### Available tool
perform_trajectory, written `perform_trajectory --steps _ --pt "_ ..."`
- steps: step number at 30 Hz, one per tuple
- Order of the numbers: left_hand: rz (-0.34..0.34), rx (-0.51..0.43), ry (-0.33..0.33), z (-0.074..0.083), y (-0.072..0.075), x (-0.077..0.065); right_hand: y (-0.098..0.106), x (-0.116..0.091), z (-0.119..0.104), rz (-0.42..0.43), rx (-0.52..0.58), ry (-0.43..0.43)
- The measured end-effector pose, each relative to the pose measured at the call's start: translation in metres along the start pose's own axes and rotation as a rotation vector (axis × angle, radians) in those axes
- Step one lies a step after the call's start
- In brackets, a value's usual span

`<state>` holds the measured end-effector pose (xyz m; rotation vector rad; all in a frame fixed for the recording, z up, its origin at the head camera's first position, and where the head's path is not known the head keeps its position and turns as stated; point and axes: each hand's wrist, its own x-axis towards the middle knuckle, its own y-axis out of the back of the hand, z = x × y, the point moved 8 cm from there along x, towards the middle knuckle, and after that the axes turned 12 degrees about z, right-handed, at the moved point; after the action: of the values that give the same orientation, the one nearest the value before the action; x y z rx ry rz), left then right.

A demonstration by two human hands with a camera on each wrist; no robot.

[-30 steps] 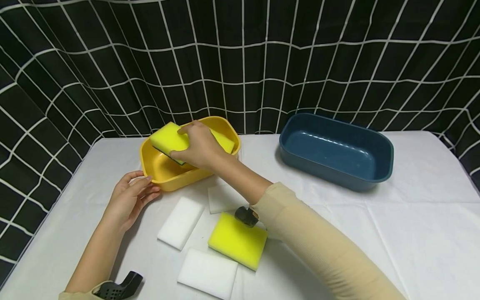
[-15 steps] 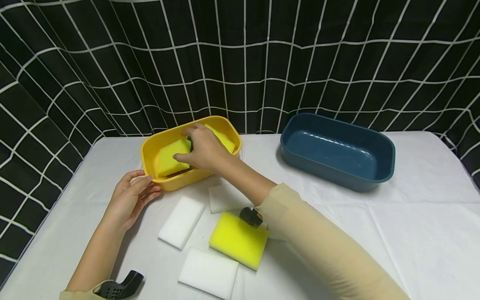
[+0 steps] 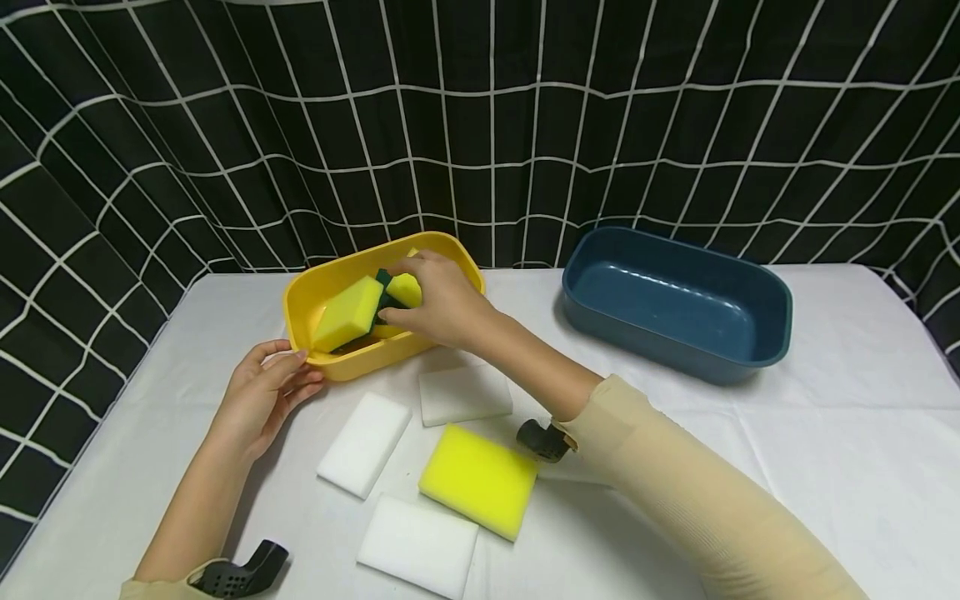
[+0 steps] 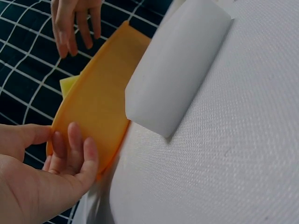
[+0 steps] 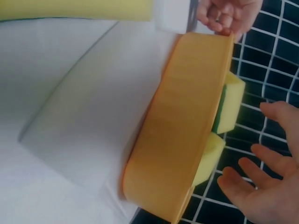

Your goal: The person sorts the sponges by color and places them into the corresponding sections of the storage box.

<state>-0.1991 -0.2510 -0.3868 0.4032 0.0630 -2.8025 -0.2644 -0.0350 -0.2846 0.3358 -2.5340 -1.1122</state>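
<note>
Though aslant, sponge (image 3: 347, 317) between hands (image 3: 258, 396) (image 3: 444, 304)

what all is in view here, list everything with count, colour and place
Tablecloth: one, white, across the foreground
Yellow bin: one, yellow, on the tablecloth's left
Blue bin: one, dark blue, on the right
Binned sponges: two, yellow with dark green backing, inside the yellow bin
Loose sponge: one, yellow, on the tablecloth
White pads: four, white, around the loose sponge, one partly hidden
Backdrop: count unclear, black with white grid, behind
Wrist devices: two, black
Sleeves: two, beige
Left hand: one, pinching the yellow bin's rim
Right hand: one, over the yellow bin
</note>
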Motion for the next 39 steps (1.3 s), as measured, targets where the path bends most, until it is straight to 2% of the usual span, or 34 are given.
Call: perform_trajectory --steps 13,29,39 --pt "0.005 0.003 -0.004 0.000 0.000 -0.001 0.017 -0.040 0.002 -0.019 0.004 0.094" --pt "0.011 0.002 0.003 0.000 0.001 -0.001 0.022 -0.089 0.012 -0.064 0.065 0.071" --pt "0.012 0.020 -0.003 0.000 0.000 -0.001 0.019 -0.119 0.023 -0.090 0.058 0.041"
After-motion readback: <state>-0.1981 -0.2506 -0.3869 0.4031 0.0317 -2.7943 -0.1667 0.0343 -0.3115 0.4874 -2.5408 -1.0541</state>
